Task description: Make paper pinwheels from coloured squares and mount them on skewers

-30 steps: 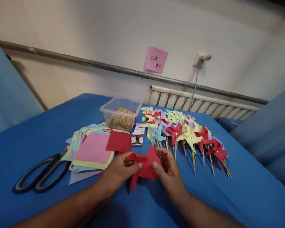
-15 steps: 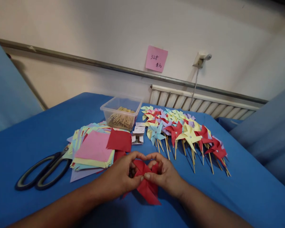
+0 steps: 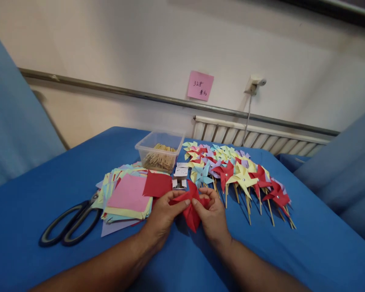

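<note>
A red paper pinwheel [image 3: 192, 219] with folded blades is held between my two hands above the blue table. My left hand [image 3: 167, 213] pinches it from the left, thumb near its centre. From the other side my right hand [image 3: 212, 213] grips it, with the thumb close to the left one and the fingers behind the paper. No stick shows on this pinwheel. Just beyond it sits a small open white box [image 3: 180, 174], its contents hard to make out. A red paper square [image 3: 158, 183] lies left of the box, on the stack of coloured paper [image 3: 129, 192].
Black-handled scissors [image 3: 69, 221] lie at the left, tips under the paper stack. Behind stands a clear plastic box [image 3: 142, 152] of thin wooden sticks [image 3: 161, 156]. Many finished pinwheels [image 3: 243, 178] on sticks cover the right side of the blue table [image 3: 292, 259].
Both hands have lifted the red pinwheel a little away from me, and its blades have turned. My fingers have opened out from their curled, touching pose. The camera view has shifted slightly.
</note>
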`<state>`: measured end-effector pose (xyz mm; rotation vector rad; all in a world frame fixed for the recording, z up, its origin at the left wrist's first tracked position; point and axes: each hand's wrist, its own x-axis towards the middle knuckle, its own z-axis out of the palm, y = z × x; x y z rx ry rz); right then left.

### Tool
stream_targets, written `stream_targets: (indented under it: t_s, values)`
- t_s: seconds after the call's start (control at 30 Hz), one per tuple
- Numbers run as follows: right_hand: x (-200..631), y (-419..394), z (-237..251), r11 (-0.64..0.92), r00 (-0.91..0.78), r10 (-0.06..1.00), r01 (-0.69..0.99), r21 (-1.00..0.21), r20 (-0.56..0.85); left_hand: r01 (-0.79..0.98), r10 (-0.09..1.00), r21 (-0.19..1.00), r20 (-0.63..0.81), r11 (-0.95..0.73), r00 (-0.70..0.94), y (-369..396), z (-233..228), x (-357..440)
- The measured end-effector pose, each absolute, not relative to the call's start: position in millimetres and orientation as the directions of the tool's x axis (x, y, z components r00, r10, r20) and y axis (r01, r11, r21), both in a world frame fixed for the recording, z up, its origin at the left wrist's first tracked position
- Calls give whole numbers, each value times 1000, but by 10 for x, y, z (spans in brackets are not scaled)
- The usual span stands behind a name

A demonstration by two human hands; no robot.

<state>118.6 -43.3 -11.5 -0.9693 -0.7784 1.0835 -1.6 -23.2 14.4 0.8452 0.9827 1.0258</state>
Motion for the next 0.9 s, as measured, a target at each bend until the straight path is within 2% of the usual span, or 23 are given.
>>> stream_targets:
  t_s: [0.13, 0.23, 0.4, 0.73, 0.9]
  values:
    - [1034, -285, -68, 196, 392, 920, -394, -898, 28, -464, 945, 827, -238, 318, 225, -169, 213, 35]
    - [947, -186, -61, 209, 417, 909, -427, -880, 14, -507, 937, 791, -247, 343, 248, -110, 258, 24]
    - [937, -138, -126, 179, 407, 914, -413, -893, -5, -470, 935, 812, -252, 344, 250, -91, 177, -54]
    - [1006, -184, -128, 175, 317, 947, -399, -900, 43, -365, 928, 861, -272, 353, 256, -83, 80, -65]
    - [993, -193, -147, 185, 297, 953, -403, -896, 64, -352, 938, 880, -238, 318, 250, -95, 98, -103]
